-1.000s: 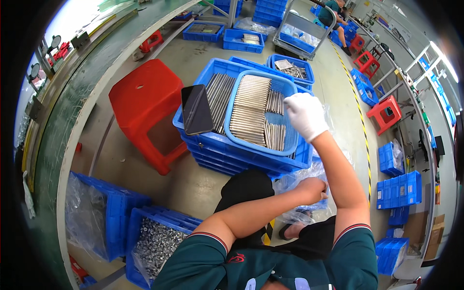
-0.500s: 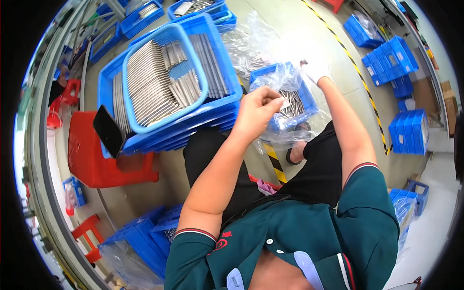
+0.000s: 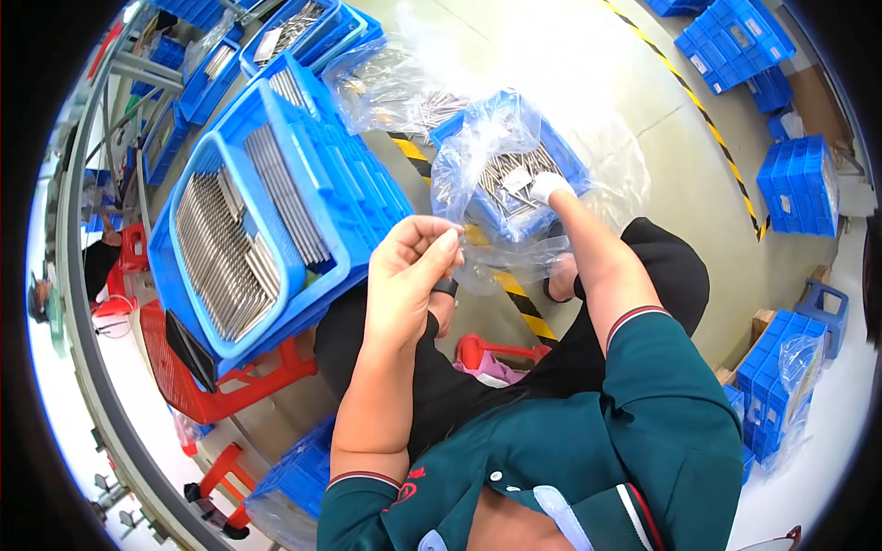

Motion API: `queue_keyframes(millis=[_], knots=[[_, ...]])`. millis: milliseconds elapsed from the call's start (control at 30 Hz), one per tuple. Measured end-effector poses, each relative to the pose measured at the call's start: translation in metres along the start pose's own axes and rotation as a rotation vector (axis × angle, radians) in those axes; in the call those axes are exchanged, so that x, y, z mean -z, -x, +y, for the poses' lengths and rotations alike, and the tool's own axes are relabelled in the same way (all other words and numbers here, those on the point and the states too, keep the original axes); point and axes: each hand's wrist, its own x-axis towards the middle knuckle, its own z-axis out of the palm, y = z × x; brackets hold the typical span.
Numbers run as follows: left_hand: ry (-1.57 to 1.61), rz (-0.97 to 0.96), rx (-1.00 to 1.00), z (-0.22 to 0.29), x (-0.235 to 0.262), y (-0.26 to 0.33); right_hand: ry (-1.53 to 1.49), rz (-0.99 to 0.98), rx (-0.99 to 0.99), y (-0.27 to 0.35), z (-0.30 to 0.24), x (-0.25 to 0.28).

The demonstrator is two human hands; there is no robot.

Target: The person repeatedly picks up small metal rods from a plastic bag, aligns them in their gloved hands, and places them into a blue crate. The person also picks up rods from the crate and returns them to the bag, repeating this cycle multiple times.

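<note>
My white-gloved right hand (image 3: pixel 551 187) is reaching into a blue bin (image 3: pixel 568 163) on the far side, at loose metal rods (image 3: pixel 496 171) lying beside a white paper tag (image 3: pixel 517 180), though I cannot tell whether its fingers are gripping any. My bare left hand (image 3: pixel 412 262) is hovering nearer and to the left, well apart from the right one, its thumb and fingertips pinching together beside clear plastic (image 3: pixel 501 133) that is draping over the bin. Farther left, a light-blue basket (image 3: pixel 293 264) is holding neat rows of slim rods (image 3: pixel 216 262) atop stacked blue crates (image 3: pixel 363 174).
</note>
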Motion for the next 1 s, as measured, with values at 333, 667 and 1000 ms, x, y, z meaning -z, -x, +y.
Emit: queue_keyframes(millis=[333,667,1000], knots=[[0.077,-0.029,0.093,-0.001,-0.008,-0.01,0.067,0.035,0.061,-0.009,0.002,-0.019],[0.001,0.003,0.144,0.002,-0.009,-0.014,0.494,0.073,0.255,-0.035,0.004,-0.054],[-0.012,0.029,0.127,0.003,-0.013,-0.02,0.586,-0.285,0.193,-0.048,-0.005,-0.051]])
